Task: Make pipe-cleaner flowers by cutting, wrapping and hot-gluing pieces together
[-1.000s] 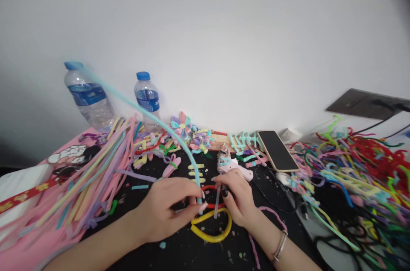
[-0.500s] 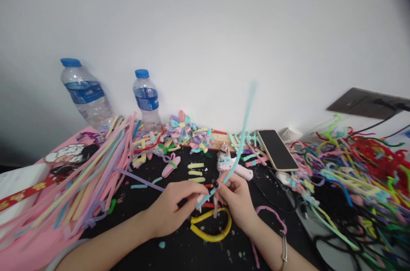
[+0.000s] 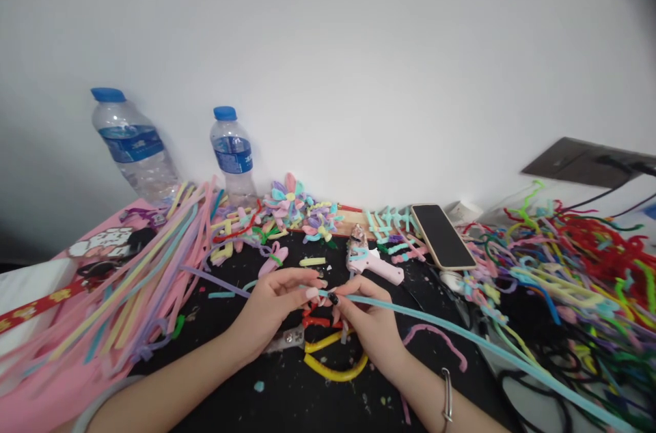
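My left hand (image 3: 274, 306) and my right hand (image 3: 366, 320) meet over the black mat (image 3: 287, 392), both pinching one end of a long light-blue pipe cleaner (image 3: 461, 334). The pipe cleaner runs low to the right, across the mat toward the lower right corner. My right hand also grips a thin pale stick (image 3: 345, 332) that points down. Under my hands lie a yellow pipe-cleaner loop (image 3: 333, 368), a red piece (image 3: 315, 320) and metal scissors (image 3: 287, 339). A pink glue gun (image 3: 372, 262) lies just behind my right hand.
Two water bottles (image 3: 130, 146) (image 3: 233, 153) stand by the wall. Long pastel pipe cleaners (image 3: 143, 269) fan out on the left over a pink sheet (image 3: 31, 399). A tangled colourful heap (image 3: 574, 269) fills the right side. A phone (image 3: 443, 236) and pipe-cleaner flowers (image 3: 290, 201) lie at the back.
The light-blue pipe cleaner's free end swung from the far left, up over the middle, and now lies down to the right. Both hands stayed together, shifting slightly back.
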Demonstrator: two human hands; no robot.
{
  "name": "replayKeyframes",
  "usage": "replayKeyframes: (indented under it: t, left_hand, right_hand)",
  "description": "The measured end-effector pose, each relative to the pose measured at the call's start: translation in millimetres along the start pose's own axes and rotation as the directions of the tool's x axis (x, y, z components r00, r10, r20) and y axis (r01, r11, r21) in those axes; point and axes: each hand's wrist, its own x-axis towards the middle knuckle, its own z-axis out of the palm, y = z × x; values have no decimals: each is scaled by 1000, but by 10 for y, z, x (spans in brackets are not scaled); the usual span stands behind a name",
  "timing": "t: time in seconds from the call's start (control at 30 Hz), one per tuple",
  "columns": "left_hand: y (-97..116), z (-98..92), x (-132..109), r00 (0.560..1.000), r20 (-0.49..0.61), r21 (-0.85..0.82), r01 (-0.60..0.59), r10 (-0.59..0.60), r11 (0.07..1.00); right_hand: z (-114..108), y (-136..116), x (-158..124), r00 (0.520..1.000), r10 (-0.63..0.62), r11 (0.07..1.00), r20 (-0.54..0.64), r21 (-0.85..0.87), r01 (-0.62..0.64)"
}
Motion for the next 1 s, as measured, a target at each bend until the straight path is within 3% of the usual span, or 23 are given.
replayKeyframes:
  t: [0.23,0.33,0.43,0.5,0.63,0.7,0.87,1.0]
  left_hand:
    - [12,34,-2,974,-16,-292,210,-224,933]
    - [-12,20,2,974,67,-310,227,-217,923]
    - [-23,2,-1,986,124,-166,128,-108,978]
    - [-6,-10,-10,993,114,54,-1,-5,999]
    - [55,-26,-41,962,161,465,-273,223,842]
    - [73,-28,-56,942,190,530,-335,276,779]
    - [77,-35,-65,927,167,581,-367,335,727]
    - [81,-44,-59,920,193,598,-387,342,702]
  right_hand:
    - [-6,5,-13,1000,-17,998,11,-65,18]
    - [1,25,-34,999,-23,992,33,-125,27]
    - [5,31,-49,997,-74,966,33,-246,80]
    - [-1,20,-53,992,-112,932,50,-340,122]
    - [-43,-20,-38,969,-168,850,182,-471,235]
    - [-74,-35,-20,940,-206,783,274,-530,326]
    - [-119,-31,22,853,-317,560,414,-644,521]
    - [-111,-29,30,822,-383,544,422,-615,570]
